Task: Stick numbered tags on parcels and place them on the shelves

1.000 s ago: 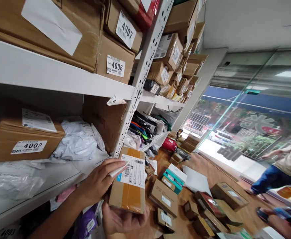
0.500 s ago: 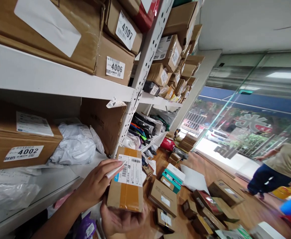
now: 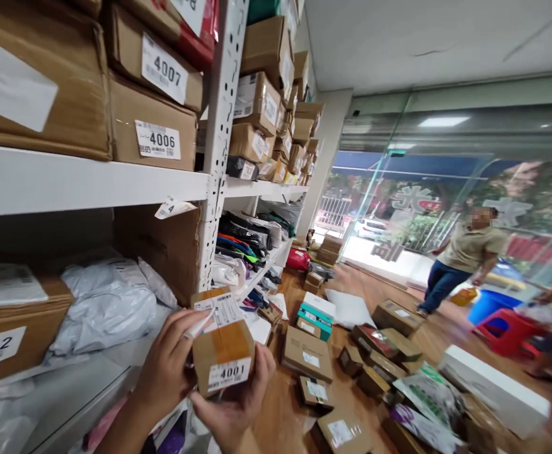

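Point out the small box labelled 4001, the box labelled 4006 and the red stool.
Box labelled 4001 (image 3: 223,358): head view, on its front cardboard face above the number sticker.
Box labelled 4006 (image 3: 153,129): head view, on its front face, upper shelf.
Red stool (image 3: 510,331): head view, on its seat.

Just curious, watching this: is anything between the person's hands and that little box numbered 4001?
No. Both hands grip the small cardboard box directly: the left hand on its left side, with a white pen between its fingers, the right hand beneath it.
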Motion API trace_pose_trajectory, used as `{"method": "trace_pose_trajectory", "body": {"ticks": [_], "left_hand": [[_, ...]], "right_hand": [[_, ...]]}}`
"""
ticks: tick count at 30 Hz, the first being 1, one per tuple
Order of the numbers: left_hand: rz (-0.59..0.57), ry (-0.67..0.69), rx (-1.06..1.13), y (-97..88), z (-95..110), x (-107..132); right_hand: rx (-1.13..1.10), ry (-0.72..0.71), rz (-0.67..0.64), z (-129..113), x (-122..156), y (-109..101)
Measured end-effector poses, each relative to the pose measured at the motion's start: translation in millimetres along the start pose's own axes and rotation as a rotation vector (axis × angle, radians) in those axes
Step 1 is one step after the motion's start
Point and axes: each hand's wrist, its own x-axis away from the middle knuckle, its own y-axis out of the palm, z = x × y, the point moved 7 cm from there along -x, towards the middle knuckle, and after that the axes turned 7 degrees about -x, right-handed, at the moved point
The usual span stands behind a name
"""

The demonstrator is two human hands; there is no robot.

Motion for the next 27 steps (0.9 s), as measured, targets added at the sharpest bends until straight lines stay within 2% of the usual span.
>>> {"method": "trace_pose_trajectory", "body": {"ticks": [2,3,6,9,14,20,23,27], "left_hand": [[-0.055,-0.097,0.079,4.2,-7,1],[-0.099,-0.137,0.117,7.0,-10,2],[-0.229,-0.203,0.191,13.8,-12,4],[-0.275,-0.233,0.187,15.1,-12,5],[-0.282,-0.264,0.169,13.9,-11,7],[-0.275,-0.294,0.101,12.4,-12,17],[-0.277,-0.360,0.013,11.3,-14,27],[-0.336,-0.511,-0.062,16.1,-19,48]], "right_hand": [[-0.036,-0.045,0.153,2,-9,-31],[-0.055,-0.086,0.150,1,-16,-42],[-0.088,-0.192,-0.034,-8,-41,-61],[-0.134,-0.261,-0.170,-17,-60,-70],[-0.165,-0.290,-0.322,-21,-69,-69],[-0.177,-0.302,-0.416,-18,-69,-64],[-0.201,-0.303,-0.486,-16,-68,-58],[-0.231,-0.295,-0.606,-10,-62,-43]]}}
